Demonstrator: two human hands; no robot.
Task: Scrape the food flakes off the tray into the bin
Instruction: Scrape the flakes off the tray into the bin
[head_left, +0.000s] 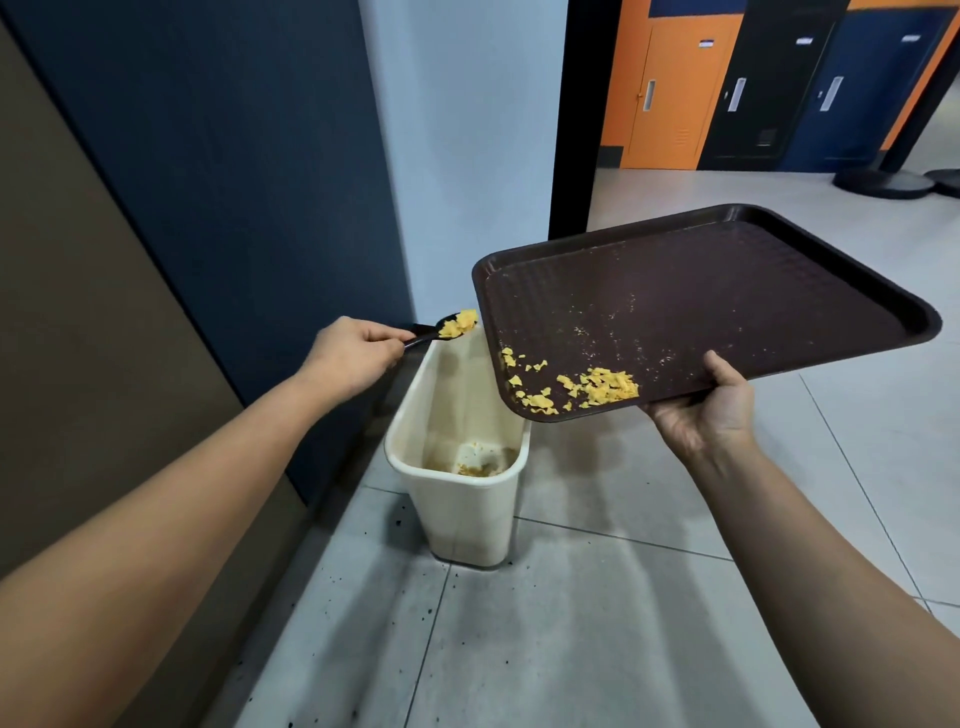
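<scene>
Bin (457, 499): cream, floor-standing, crumbs already inside. Tray (727, 291): tilted over bin, right hand (711, 410) gripping its near edge; flakes (597, 387) remain at the low corner. Spoon (441, 330): flake-loaded above bin, pinched by left hand (353, 353). Task partly done.

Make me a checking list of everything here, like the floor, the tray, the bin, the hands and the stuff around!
Surface: grey tiled floor, dark specks near the bin.
Job's things: brown tray tilted, its low corner over the cream bin; yellow flakes heaped at its near edge; black spoon loaded with flakes above the bin; crumbs in the bin's bottom.
Clutter: nothing seen besides the specks.
Hands: left hand grips the spoon; right hand holds the tray's near edge.
Cables: nothing seen.
Surroundings: dark blue wall panel on the left; orange, black and blue doors far back.
</scene>
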